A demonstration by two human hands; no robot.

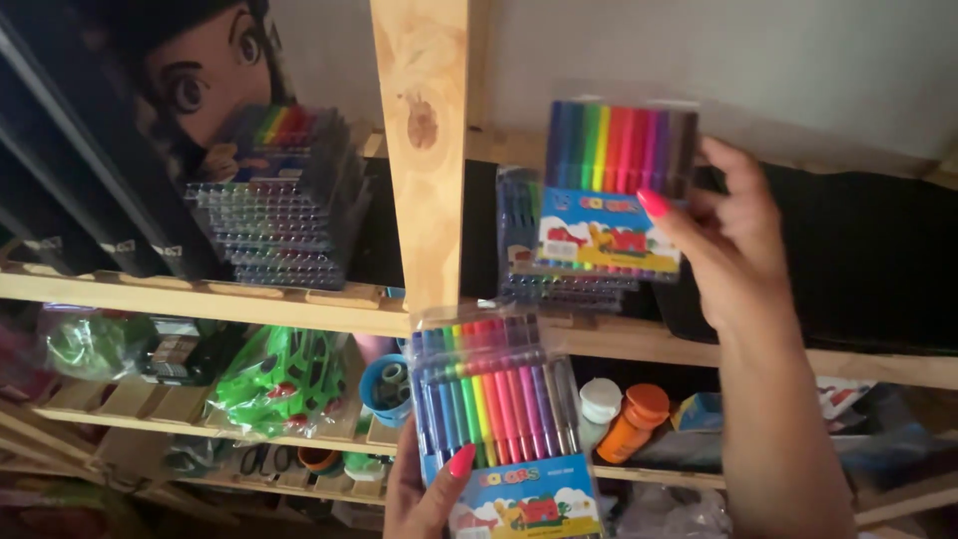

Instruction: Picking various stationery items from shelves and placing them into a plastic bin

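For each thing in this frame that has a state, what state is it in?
Right hand: raised, gripping the upper marker pack.
Left hand: gripping the lower marker pack.
Both packs: closed, full of markers.
Stacked marker packs: lying on the top shelf.
Orange bottle: capped, tilted.

At the right of the frame the right hand (733, 250) lifts a marker pack (614, 190) in front of a stack of packs (559, 284) on the upper shelf (249, 299). At bottom centre the left hand (424, 489) grips a second pack (499, 419). Left of the wooden post (424, 150) stands another stack (274, 210); an orange bottle (636, 421) sits lower right.
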